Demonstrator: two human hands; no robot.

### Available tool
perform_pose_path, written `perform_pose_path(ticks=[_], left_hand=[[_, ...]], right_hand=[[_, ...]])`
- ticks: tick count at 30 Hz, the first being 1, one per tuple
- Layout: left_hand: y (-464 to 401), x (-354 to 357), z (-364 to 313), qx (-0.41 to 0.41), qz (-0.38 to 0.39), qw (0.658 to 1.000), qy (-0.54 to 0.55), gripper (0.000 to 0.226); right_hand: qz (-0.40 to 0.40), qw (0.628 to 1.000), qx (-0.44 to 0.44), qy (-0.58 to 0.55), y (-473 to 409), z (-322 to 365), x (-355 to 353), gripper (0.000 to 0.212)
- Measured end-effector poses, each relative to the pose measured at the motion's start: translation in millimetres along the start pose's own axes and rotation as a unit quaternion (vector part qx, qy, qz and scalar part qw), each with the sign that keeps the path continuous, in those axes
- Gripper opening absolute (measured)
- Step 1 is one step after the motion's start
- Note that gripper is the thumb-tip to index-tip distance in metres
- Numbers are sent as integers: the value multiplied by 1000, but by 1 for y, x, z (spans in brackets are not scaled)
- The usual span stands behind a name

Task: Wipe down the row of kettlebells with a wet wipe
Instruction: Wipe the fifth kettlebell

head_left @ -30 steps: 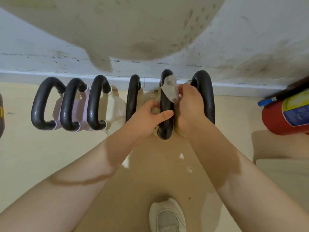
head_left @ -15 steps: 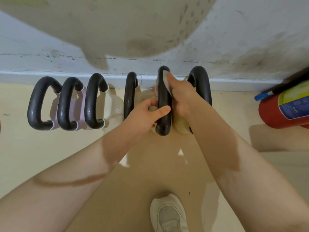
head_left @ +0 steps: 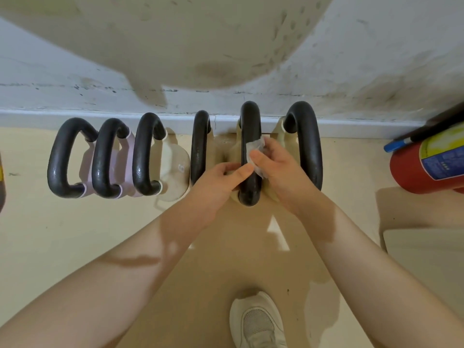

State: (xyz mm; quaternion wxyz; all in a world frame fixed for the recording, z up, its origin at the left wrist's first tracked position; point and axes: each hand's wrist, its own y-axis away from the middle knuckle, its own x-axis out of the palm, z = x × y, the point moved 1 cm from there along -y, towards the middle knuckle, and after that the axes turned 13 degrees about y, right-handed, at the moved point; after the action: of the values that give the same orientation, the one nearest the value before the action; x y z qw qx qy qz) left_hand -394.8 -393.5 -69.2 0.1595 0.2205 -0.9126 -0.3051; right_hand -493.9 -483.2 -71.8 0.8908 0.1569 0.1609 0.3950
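Wet wipe (head_left: 254, 153): small, crumpled, translucent white, pinched in my right hand (head_left: 278, 174) against the right flank of the fifth kettlebell handle (head_left: 249, 151), about mid-length. My left hand (head_left: 221, 182) steadies the same handle from the left, thumb laid across the bar, fingers curled behind it. Row: six kettlebells along the skirting board (head_left: 125, 119), black handles, pale pink and cream bodies. Progress, judged only: the three left handles (head_left: 100, 159) show a glossy sheen, possibly damp, so probably done; the fourth handle (head_left: 199, 146) I cannot call. The sixth kettlebell (head_left: 307, 144), far right, looks matte, likely still to do, as is the near bend of the fifth. Outward: fire extinguisher (head_left: 426, 169) lying at right, my shoe (head_left: 257, 322) below.
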Motion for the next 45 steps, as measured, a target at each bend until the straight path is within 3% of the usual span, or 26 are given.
perform_pose_path(ticks=[4,6,8,10,12,13,15,17,20,23,24,27,28,29,31,34,36,38,41,43,45], left_hand=[[7,-6,8,-45,-10,992,117,62],[7,-9,11,-52,-20,987,151,63],[8,-8,7,-23,-30,989,142,57],[10,-8,1,19,-56,989,133,48],[13,-6,-3,27,-69,986,150,44],[14,-5,-5,30,-73,985,154,42],[17,-2,-6,33,-74,987,138,38],[18,-1,-3,29,-76,990,118,45],[21,-2,-2,29,-75,988,134,55],[23,-4,-3,20,-76,987,139,58],[23,-4,-2,15,-72,987,145,58],[23,-6,-3,-12,-68,981,183,54],[23,-7,-3,-16,-65,981,181,53],[22,-8,-4,-16,-59,983,174,51],[22,-5,-7,-12,-39,985,165,49],[23,3,-9,-15,-40,988,146,32],[24,8,-8,-7,-45,990,131,26],[24,9,-5,5,-40,993,115,33],[23,8,-2,14,-39,995,89,39],[23,6,-1,8,-36,996,81,43],[22,4,-1,12,-30,997,74,45]], right_hand=[[-41,996,-67,42,-11,5,5,48],[-82,976,-130,152,-13,3,7,50],[-104,905,-201,360,-14,5,5,45],[-54,776,-293,556,-13,12,6,45],[3,677,-355,645,-15,20,5,46],[21,657,-363,661,-16,24,2,48],[19,651,-348,674,-18,29,2,52],[-1,631,-338,698,-14,29,13,53],[43,590,-349,726,-12,27,18,53],[-12,656,-312,687,-22,31,2,50],[-35,661,-315,680,-21,29,2,48],[10,623,-371,688,-14,11,6,44],[25,627,-372,685,-14,10,3,45],[22,653,-355,668,-16,11,-1,45],[-36,763,-292,576,-22,13,-7,44],[-75,936,-170,299,-15,15,15,47],[-121,986,-76,92,-5,17,27,43],[-123,992,28,-20,-7,17,25,37],[-85,983,136,-91,-21,17,11,31],[-73,980,144,-117,-20,16,10,29],[-61,988,123,-74,-8,9,17,35]])
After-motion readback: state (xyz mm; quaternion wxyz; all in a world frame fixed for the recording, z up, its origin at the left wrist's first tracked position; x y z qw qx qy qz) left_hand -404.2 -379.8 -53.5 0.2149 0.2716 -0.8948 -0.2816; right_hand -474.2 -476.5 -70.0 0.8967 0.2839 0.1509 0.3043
